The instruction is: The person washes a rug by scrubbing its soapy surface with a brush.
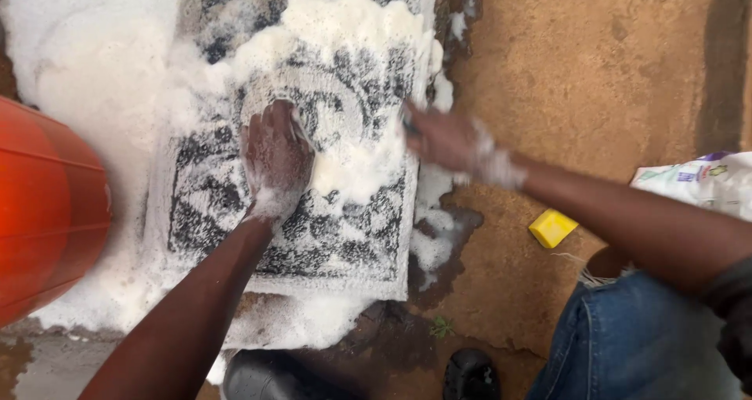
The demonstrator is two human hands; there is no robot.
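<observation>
Apparently flat beneath both hands' fingers (270, 130), the soapy patterned mat (313, 235).

Bare forearms, blue jeans (634, 345), black shoes (470, 375)

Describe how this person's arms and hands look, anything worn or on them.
Both forearms are bare, with no gloves, watch or jewellery in view. The left hand has white soap foam clinging around the wrist and fingers. The right hand is motion-blurred, with suds coating its wrist. A dark sleeve edge shows near the right elbow, above blue denim on the leg.
</observation>
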